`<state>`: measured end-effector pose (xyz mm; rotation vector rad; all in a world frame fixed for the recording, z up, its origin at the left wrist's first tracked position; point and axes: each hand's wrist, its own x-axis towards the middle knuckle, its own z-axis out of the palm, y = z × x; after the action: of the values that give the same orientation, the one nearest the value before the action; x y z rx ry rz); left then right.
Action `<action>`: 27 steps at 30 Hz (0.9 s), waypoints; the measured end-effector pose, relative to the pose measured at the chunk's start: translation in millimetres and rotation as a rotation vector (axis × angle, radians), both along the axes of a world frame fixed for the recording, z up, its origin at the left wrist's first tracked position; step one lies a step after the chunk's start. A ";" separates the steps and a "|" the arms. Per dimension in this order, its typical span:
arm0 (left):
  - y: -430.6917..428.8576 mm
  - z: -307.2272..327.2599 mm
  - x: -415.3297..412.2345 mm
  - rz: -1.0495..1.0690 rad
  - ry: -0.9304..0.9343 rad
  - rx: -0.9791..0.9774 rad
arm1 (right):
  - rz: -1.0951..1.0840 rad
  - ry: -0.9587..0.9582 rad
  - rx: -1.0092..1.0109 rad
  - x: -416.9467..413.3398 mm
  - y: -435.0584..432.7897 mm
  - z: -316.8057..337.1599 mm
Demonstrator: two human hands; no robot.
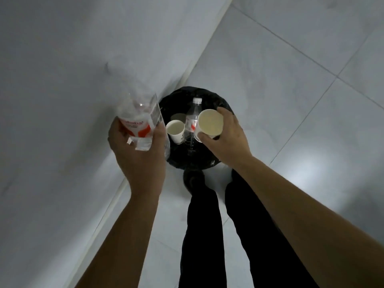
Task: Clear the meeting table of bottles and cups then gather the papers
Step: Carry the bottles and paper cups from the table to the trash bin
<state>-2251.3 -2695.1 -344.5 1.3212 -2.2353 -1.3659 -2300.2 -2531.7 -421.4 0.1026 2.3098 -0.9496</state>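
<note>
Bottle (138, 119), clear, red-white label, held in left hand (139, 156) grip, white cup (210, 123) in right hand (227, 139) grip

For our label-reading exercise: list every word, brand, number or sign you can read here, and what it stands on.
No text reads clearly.
Held bottle, in the left hand: red lettering on a red-and-white label, too blurred.
Binned bottle, in the black bin: label with red mark, unreadable.
Held cup, in the right hand: dark print, mostly hidden.
Binned cup: dark print, too small.
</note>
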 end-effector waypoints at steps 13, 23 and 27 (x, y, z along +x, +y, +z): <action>-41.0 -60.4 59.5 -0.052 -0.140 -0.086 | 0.219 -0.080 -0.026 17.9 -81.1 -132.6; 6.2 -141.7 49.3 -0.451 -0.278 0.041 | 0.251 -0.041 0.296 33.5 41.8 -106.6; 6.4 -191.8 58.1 -0.706 -0.525 -0.051 | 0.344 -0.119 0.216 39.0 65.3 -110.4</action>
<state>-2193.2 -2688.7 -536.3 0.9805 -3.2901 -1.2071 -2261.2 -2466.4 -531.7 -0.1416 2.2187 -0.5072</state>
